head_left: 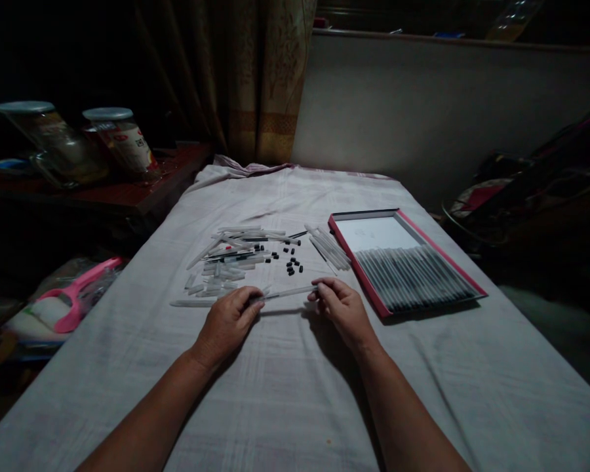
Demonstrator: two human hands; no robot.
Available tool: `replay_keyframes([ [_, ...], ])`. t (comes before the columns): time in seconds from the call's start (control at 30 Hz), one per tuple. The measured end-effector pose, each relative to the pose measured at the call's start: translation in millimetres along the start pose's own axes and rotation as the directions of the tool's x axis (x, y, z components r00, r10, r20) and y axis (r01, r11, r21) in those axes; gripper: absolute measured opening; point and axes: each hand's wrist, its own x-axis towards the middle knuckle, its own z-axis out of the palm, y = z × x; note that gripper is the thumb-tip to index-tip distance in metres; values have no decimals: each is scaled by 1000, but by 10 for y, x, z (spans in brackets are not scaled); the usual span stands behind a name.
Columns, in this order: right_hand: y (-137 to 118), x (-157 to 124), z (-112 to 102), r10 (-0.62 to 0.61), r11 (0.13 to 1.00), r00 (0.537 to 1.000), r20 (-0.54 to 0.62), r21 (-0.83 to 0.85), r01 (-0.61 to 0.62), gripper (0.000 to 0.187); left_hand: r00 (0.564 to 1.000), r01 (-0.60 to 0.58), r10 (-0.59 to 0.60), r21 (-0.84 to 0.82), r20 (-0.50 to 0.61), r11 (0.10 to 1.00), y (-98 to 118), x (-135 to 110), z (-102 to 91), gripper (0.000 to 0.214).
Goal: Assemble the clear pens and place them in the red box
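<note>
A translucent pen (291,292) is stretched between my two hands above the cloth, with a dark thin part showing inside near its left end. My left hand (233,319) pinches the left end, and my right hand (341,308) has its fingertips closed on the right end. Just beyond my left hand lies a loose heap of translucent pen barrels, caps (221,275) and dark refills (226,254). Several small black plugs (291,267) are scattered past the pen. A bundle of clear barrels (328,248) lies beyond my right hand.
To the right, an open box with a red rim (361,282) holds a row of pens (413,278) with dark ends. The white cloth (285,406) covers the table. Jars (128,144) stand on a side table at left, above a pink-handled item (76,298).
</note>
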Motion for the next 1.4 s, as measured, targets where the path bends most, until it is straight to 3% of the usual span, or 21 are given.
replay_keyframes([
  [0.13,-21,9,-94,109,988,982,151,-121,-91,39,1000,-5,5,-91,-3,996,-57,-43,60,13],
  [0.37,21,27,-177,212,962,928,306,-233,-143,41,999,7,-3,-119,35,993,-62,-74,83,9],
  [0.57,87,35,-185,173,961,917,359,-264,-78,35,999,-31,33,-114,13,993,-91,-93,80,10],
  [0.83,-33,-1,-127,103,951,940,326,-308,2,32,993,111,-105,-169,46,979,-61,-20,91,17],
  [0.9,-107,-1,-204,6,937,967,253,-340,83,29,988,156,-154,-205,27,966,-75,-10,104,24],
  [0.97,-166,30,-395,-155,911,986,67,-376,169,30,980,197,-196,-250,28,948,-94,-10,113,32],
  [1.0,-184,58,-539,-235,899,969,-69,-394,190,33,978,206,-205,-263,33,943,-102,-11,114,34],
  [1.03,-194,93,-710,-316,885,921,-226,-420,201,36,978,206,-204,-265,36,942,-107,-12,113,35],
  [1.1,-189,177,-1102,-457,851,736,-500,-487,196,40,983,184,-181,-241,32,953,-108,-9,106,33],
  [1.13,-176,219,-1303,-508,827,632,-585,-536,169,41,986,169,-167,-223,26,960,-106,-6,102,31],
  [1.2,-137,296,-1654,-568,770,487,-663,-637,31,37,990,144,-143,-186,19,972,-97,4,97,28],
  [1.3,-64,375,-1956,-582,702,438,-685,-695,-154,34,993,117,-117,-144,12,983,-89,15,102,27],
  [1.4,4,408,-2010,-577,647,482,-659,-729,-222,35,996,93,-94,-119,-4,989,-93,12,115,28],
])
